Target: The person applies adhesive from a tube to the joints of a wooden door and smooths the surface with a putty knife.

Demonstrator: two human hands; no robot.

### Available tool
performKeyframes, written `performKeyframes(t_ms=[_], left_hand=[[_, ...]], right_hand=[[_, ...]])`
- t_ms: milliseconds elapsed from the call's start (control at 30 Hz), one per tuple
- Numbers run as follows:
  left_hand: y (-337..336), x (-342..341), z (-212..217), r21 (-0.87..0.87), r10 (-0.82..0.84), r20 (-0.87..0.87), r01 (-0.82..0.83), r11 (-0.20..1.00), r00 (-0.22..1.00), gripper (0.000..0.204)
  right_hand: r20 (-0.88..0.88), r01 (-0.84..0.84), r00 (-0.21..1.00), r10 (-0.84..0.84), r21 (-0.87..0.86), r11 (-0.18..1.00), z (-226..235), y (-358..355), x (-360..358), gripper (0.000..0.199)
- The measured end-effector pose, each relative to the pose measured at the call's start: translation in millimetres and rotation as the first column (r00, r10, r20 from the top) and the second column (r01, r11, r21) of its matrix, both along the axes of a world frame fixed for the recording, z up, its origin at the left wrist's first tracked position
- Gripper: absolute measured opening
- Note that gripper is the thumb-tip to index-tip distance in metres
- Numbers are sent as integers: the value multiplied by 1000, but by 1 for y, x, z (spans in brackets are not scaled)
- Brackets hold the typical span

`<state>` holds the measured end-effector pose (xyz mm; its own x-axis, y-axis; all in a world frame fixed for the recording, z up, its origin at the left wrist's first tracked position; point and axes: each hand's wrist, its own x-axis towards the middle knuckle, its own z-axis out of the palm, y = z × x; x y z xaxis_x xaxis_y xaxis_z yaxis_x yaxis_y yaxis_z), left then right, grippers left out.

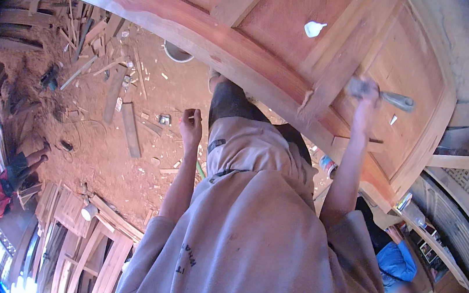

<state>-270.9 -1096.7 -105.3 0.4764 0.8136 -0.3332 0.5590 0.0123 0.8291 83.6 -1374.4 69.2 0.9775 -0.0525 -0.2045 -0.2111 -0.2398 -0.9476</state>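
A large reddish wooden panelled door [269,57] lies across the top of the view. My right hand [368,91] is over its right part, smeared by motion. Its fingers seem closed on a blurred grey thing [355,87] whose kind I cannot make out, pressed near a rail of the door. Beside this hand, a grey handle-like piece [398,101] looks sharper; whether it joins the held thing is unclear. My left hand [192,122] hangs below the door, apart from it, with curled fingers and a small pale speck at them.
A white scrap [314,29] and a smaller one [394,120] lie on the door. Below it stand a bucket [178,53] and a can [327,166]. Wood offcuts [131,129] litter the earth floor. People [399,263] are at lower right and far left.
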Motion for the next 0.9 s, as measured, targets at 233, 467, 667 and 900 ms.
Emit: performKeyframes(t_ms=[233,467,667,900], left_hand=[[13,-1,4,4,-33,-85,33,999,996,33],[39,45,42,36,14,50,-15,999,999,30],[41,51,61,26,112,139,-117,993,984,30],[16,3,64,15,260,71,-261,965,963,29]], right_hand=[[-144,-36,989,-46,-519,854,-31,-104,21,44],[62,9,989,134,-931,365,7,-73,34,40],[235,-352,805,545,-550,757,11,60,31,60],[263,-471,738,621,-459,753,-19,127,38,41]])
